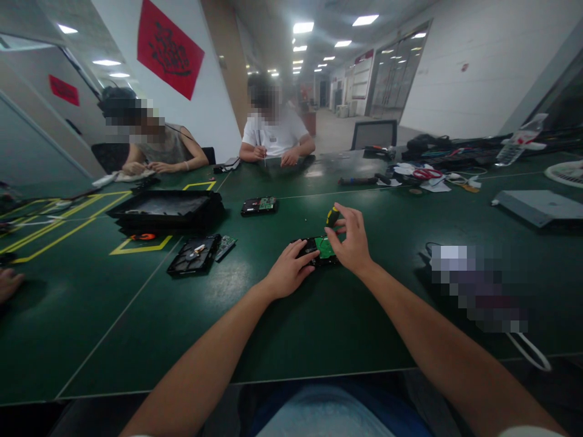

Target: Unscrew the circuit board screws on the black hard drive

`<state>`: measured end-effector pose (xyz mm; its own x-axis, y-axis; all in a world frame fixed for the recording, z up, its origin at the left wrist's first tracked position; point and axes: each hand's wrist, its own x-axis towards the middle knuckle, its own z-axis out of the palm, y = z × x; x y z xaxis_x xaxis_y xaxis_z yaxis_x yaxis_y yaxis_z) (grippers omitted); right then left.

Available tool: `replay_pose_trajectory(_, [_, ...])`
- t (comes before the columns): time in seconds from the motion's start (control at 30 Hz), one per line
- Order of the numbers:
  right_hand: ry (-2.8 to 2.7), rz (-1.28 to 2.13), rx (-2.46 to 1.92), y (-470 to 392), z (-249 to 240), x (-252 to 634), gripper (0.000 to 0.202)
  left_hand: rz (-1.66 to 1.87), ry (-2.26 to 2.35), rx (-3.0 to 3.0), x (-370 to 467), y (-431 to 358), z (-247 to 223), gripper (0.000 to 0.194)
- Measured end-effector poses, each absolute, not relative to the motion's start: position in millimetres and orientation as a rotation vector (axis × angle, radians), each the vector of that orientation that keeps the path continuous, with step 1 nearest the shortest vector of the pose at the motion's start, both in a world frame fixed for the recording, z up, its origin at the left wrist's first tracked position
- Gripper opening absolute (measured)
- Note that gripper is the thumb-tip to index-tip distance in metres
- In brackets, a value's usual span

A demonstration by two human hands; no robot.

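A black hard drive with a green circuit board (325, 247) lies on the green table in front of me. My left hand (291, 268) rests on its left part, fingers spread over the dark casing. Above the board's right side, my right hand (350, 237) is closed round a yellow and black screwdriver (332, 216), which stands nearly upright with its tip down at the board. Whether the tip sits in a screw is too small to tell.
To the left lie another drive (194, 255), a loose circuit board (225, 247) and stacked black trays (166, 209). A further drive (259, 206) lies ahead. On the right are a blurred object (478, 288) and a grey box (540, 207). Two people sit across the table; another person's hand shows far left.
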<state>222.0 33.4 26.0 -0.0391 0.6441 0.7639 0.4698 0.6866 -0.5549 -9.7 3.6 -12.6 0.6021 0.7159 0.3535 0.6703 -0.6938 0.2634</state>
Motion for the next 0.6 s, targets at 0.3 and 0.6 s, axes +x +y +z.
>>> replay_pose_trajectory(0.3, [-1.67, 0.141, -0.914, 31.2, 28.7, 220.3, 0.061, 0.668, 1.19, 2.705, -8.7, 1.7, -11.4, 0.046])
replay_pose_trajectory(0.6, [-1.683, 0.15, -0.916, 34.5, 25.2, 223.1, 0.063, 0.65, 1.189, 2.718, -9.6, 2.1, -10.1, 0.047])
